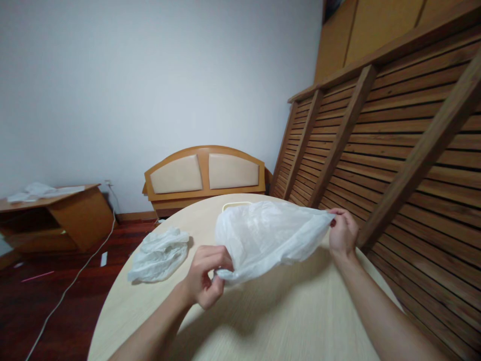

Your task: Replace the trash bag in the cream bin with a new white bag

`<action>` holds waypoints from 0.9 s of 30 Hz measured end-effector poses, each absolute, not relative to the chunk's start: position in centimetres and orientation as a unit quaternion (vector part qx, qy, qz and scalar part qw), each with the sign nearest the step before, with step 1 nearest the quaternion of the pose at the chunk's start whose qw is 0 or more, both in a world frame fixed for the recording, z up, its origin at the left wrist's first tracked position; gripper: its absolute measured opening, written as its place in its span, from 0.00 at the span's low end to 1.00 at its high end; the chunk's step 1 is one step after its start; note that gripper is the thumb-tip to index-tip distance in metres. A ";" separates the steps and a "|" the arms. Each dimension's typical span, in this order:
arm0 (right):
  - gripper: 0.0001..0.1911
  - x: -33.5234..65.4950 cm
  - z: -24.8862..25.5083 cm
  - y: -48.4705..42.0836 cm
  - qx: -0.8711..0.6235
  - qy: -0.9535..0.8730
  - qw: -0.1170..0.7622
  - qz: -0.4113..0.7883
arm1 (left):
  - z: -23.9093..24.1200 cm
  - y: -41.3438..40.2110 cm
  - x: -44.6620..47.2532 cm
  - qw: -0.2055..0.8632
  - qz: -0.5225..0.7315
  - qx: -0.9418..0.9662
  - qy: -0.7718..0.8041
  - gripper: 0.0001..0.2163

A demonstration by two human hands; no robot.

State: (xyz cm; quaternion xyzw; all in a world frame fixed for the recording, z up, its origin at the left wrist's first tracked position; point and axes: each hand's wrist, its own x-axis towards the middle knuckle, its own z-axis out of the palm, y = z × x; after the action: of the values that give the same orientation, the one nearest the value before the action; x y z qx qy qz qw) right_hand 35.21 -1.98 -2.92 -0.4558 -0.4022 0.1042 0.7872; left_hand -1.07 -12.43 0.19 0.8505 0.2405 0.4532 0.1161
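White wall (150, 75), dark red floor (45, 296), slatted wooden frame (394, 140), headboard (205, 175).

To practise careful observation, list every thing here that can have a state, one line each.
left hand: shut, pinching the plastic bag at its lower edge
right hand: shut, pinching its far edge
plastic bag: held above the table, stretched between both hands
crumpled bag: lying on the table, untouched
table: upright, bearing the crumpled bag
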 end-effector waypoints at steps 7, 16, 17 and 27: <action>0.11 33.6 -2.0 -3.4 -0.420 -0.453 0.768 0.170 | -0.2 -12.8 0.3 0.181 0.246 0.930 0.204 0.08; 0.16 31.5 -0.8 -5.9 -0.397 -0.575 0.681 0.219 | -2.5 -8.5 -1.2 0.099 0.558 0.676 0.471 0.08; 0.17 31.1 -0.6 -6.3 -0.389 -0.596 0.661 0.238 | -2.7 -7.8 -1.5 0.104 0.579 0.642 0.491 0.09; 0.10 27.9 -1.3 -8.3 -0.392 -0.823 0.203 0.358 | -4.7 -5.4 -2.3 0.360 0.575 0.542 0.496 0.35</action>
State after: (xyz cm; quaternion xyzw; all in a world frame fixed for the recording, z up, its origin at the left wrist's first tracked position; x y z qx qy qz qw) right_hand 27.91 -8.27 -1.31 -0.3916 -0.8227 0.3585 0.2032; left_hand -2.29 -5.42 -4.72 0.5419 0.4963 0.5748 0.3601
